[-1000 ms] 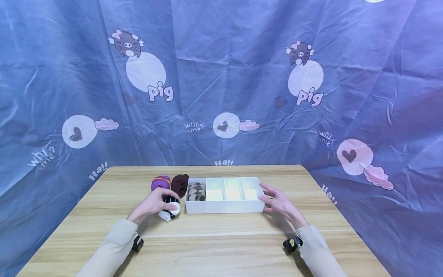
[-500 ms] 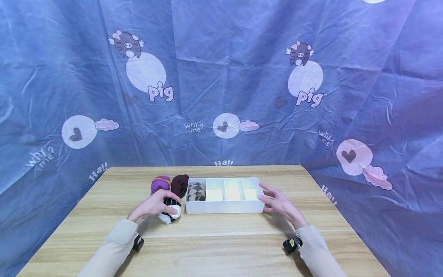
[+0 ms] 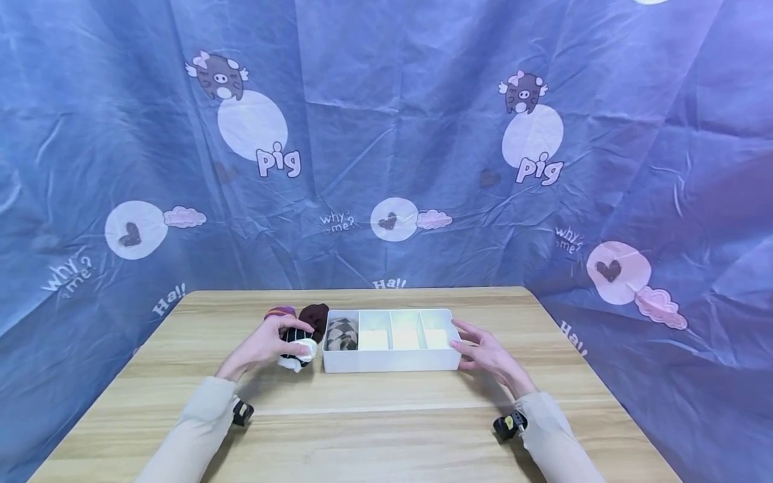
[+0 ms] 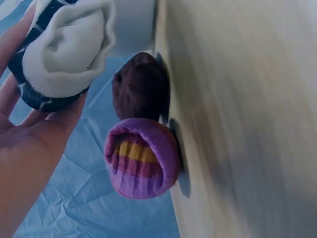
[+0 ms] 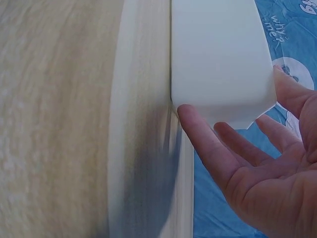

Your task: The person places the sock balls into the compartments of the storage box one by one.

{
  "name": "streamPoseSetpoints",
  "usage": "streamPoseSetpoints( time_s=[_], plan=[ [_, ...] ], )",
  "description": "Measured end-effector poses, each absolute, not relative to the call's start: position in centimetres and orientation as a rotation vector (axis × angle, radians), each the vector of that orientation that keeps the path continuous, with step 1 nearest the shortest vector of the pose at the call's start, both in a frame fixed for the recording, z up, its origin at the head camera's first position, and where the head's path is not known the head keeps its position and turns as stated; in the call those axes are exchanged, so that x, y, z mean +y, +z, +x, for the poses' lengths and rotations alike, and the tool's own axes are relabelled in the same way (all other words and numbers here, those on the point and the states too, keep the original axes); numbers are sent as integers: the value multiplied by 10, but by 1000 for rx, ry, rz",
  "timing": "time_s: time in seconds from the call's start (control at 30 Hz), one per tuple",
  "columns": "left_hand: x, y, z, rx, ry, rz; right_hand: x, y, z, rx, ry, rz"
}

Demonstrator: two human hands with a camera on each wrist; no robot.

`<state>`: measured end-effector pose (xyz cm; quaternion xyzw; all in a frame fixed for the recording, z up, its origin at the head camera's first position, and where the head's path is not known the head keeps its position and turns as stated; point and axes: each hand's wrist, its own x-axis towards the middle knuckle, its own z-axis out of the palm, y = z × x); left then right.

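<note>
My left hand [image 3: 262, 343] grips a rolled-up sock [image 4: 69, 54], black with white lines and a white cuff, and holds it just above the table beside the box's left end. A white divided box [image 3: 392, 361] stands at mid-table. Its leftmost compartment contains a rolled checkered sock [image 3: 343, 334]; the other compartments show bare bottoms. At the box's right end, my right hand [image 3: 489, 355] touches the wall with extended fingers [image 5: 203, 136]. Behind the left hand lie a dark brown rolled sock [image 4: 139, 88] and a purple striped rolled sock [image 4: 141, 161], the latter partly hidden in the head view.
The wooden table [image 3: 386, 436] spreads in front of the box and to both sides. A blue printed cloth [image 3: 386, 147] hangs behind its back edge. Each wrist wears a small black camera, such as the left camera [image 3: 243, 412].
My left hand has raised the black-and-white sock slightly off the table and moved it a little away from me, now covering more of the purple sock. The right hand and box stay put.
</note>
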<state>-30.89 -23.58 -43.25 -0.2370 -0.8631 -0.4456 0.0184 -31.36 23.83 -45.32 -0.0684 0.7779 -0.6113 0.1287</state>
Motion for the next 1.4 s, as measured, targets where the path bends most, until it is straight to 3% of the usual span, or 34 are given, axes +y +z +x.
streamPoseSetpoints(
  time_s=[0.47,0.9,1.4],
  plan=[
    [-220,-421,-317,-2582,-1823,-563,238,-451,-312,2295,-1760,-180],
    [-198,-412,-327,-2522,-1833,-468,240,-453,-313,2271,-1783,-198],
    [-160,-428,-333,-2405,-1837,-510,237,-456,-313,2289,-1790,-202]
  ],
)
